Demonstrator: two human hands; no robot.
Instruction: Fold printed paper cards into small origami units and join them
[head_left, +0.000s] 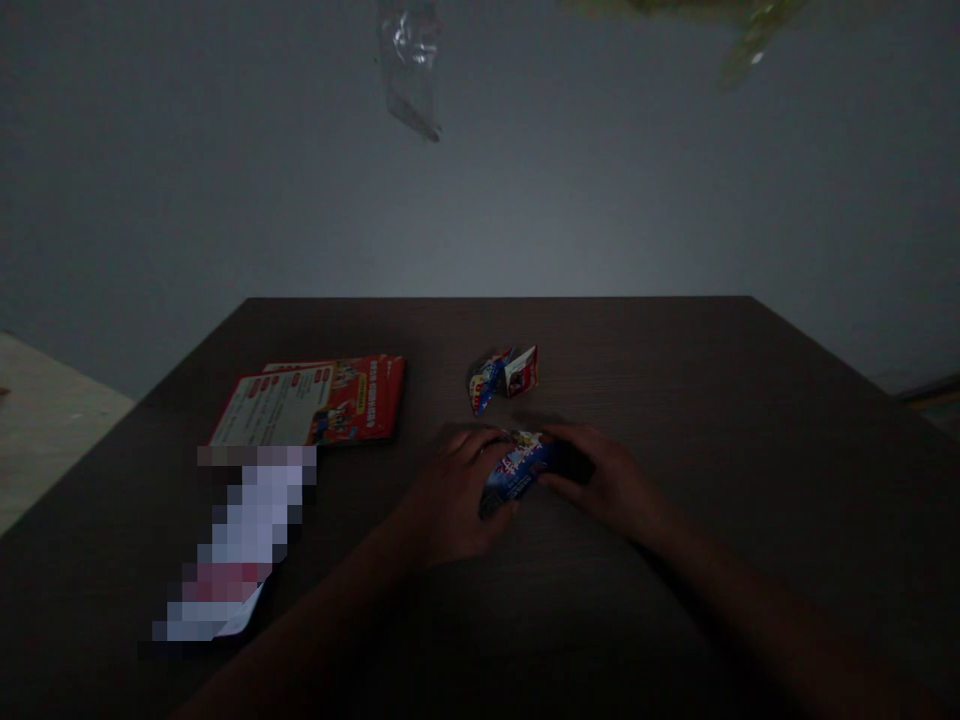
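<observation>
My left hand [457, 490] curls around the left end of a blue printed piece of paper or card [517, 468], its thumb along the near edge. The piece looks bent or folded and carries white and red lettering. On its other end, my right hand [600, 475] pinches with thumb below and fingers above. Just beyond my hands stands a small folded printed card [491, 380], blue and yellow on one part, with a red and white flap on its right.
Several flat red printed packets or booklets [360, 400] lie stacked at the left. In front of them is a long pale item [259, 525], blurred by pixelation. On the wall behind the dark table [675, 350] hangs a clear plastic bag [411, 70]; something yellow shows at the top right.
</observation>
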